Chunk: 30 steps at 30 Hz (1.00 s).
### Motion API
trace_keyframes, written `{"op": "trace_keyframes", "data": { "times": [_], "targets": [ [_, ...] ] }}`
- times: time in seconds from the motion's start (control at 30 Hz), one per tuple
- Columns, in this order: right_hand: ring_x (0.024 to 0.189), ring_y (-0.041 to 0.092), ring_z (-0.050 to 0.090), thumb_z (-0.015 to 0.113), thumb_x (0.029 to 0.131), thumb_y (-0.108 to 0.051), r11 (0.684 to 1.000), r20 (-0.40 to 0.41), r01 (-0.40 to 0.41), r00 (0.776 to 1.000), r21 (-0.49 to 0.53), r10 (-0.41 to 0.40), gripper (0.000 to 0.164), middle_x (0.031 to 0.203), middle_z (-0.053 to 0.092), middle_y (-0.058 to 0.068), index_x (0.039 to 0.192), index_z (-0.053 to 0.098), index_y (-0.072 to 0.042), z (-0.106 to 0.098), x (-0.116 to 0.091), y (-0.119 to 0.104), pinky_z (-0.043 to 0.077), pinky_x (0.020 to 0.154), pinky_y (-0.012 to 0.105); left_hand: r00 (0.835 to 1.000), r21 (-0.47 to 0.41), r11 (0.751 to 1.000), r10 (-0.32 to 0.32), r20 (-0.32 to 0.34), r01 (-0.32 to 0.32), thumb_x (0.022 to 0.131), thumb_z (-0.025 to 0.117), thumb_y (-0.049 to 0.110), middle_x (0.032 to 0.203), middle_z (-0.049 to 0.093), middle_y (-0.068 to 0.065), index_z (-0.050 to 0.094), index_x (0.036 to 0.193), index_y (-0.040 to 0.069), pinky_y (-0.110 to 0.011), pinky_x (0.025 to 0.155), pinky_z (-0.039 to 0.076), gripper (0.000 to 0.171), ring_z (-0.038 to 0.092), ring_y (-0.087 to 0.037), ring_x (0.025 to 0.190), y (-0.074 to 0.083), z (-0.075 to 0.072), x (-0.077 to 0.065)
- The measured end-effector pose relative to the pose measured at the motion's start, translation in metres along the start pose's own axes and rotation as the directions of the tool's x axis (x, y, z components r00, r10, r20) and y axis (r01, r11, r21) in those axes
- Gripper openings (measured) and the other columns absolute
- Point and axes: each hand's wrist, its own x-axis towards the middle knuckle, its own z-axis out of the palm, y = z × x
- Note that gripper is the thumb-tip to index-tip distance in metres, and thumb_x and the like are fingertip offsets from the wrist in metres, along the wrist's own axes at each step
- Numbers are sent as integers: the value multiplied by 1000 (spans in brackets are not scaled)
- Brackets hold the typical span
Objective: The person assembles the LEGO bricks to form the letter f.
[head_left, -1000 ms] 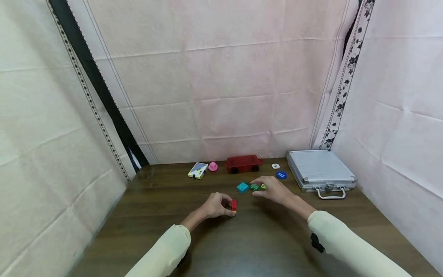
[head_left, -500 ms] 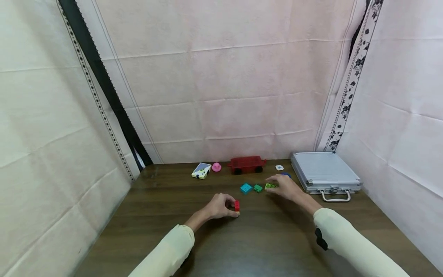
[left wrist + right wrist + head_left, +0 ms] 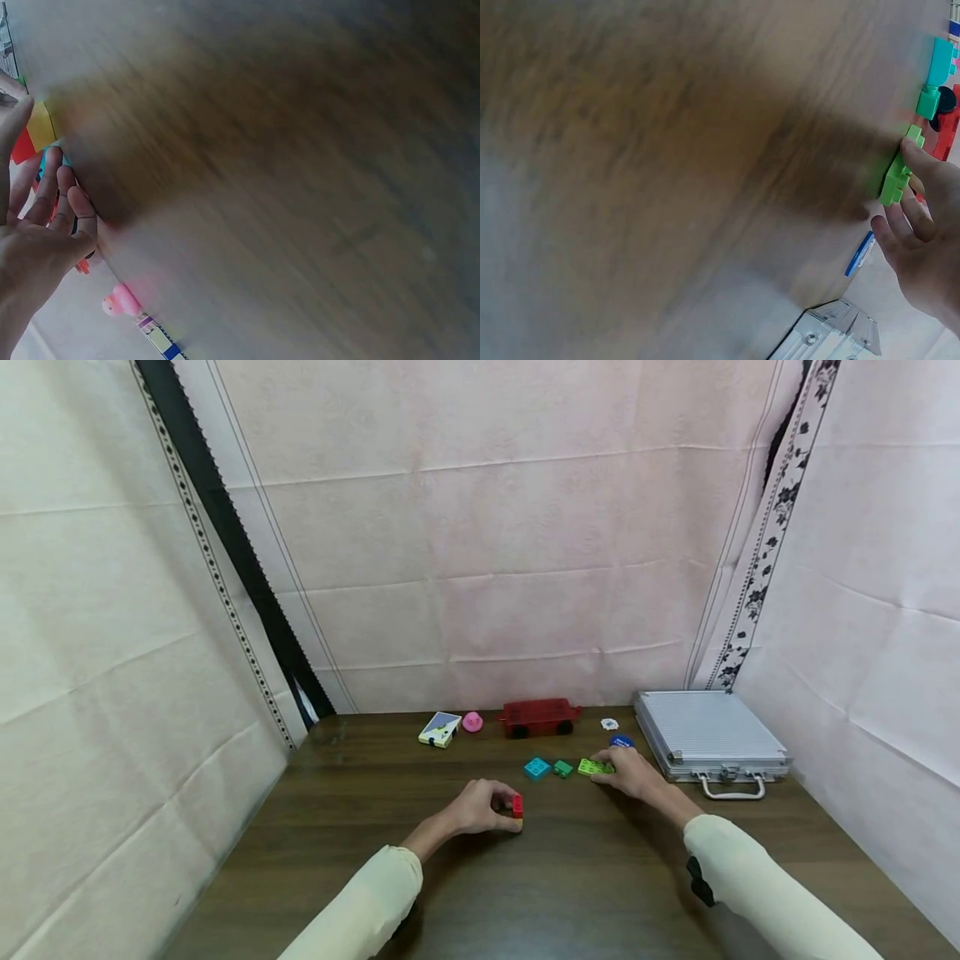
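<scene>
My left hand (image 3: 472,807) holds a red toy brick (image 3: 517,805) with a yellow brick (image 3: 42,126) beneath it, upright on the table between thumb and fingers. To the right, my right hand (image 3: 628,774) pinches a lime green toy brick (image 3: 587,767) that lies on the table; in the right wrist view the thumb lies against this lime brick (image 3: 900,169) and the other fingers are partly behind it. Just left of it lie a small dark green brick (image 3: 562,769) and a turquoise brick (image 3: 537,768).
A red toy wagon (image 3: 538,718) with black wheels stands at the back, beside a pink rubber duck (image 3: 472,722) and a card box (image 3: 440,729). A blue disc (image 3: 621,741) and a white piece (image 3: 609,724) lie near the silver case (image 3: 712,735) at the right.
My right hand has moved right, from the dark green brick to the lime green one, and closed its fingers on that. The left hand keeps its hold on the red brick. The view has shifted slightly.
</scene>
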Motion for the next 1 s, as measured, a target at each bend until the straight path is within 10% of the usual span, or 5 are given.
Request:
{"op": "trace_keyframes", "data": {
  "times": [1.0],
  "targets": [
    [91, 16, 68, 81, 93, -19, 959, -14, 279, 960, 51, -279, 31, 110, 73, 10, 119, 76, -4, -13, -8, -85, 55, 73, 26, 999, -33, 999, -39, -1, 39, 85, 89, 28, 96, 71, 6, 77, 113, 11, -25, 77, 52, 35, 61, -6, 83, 0, -2, 1]
  ]
}}
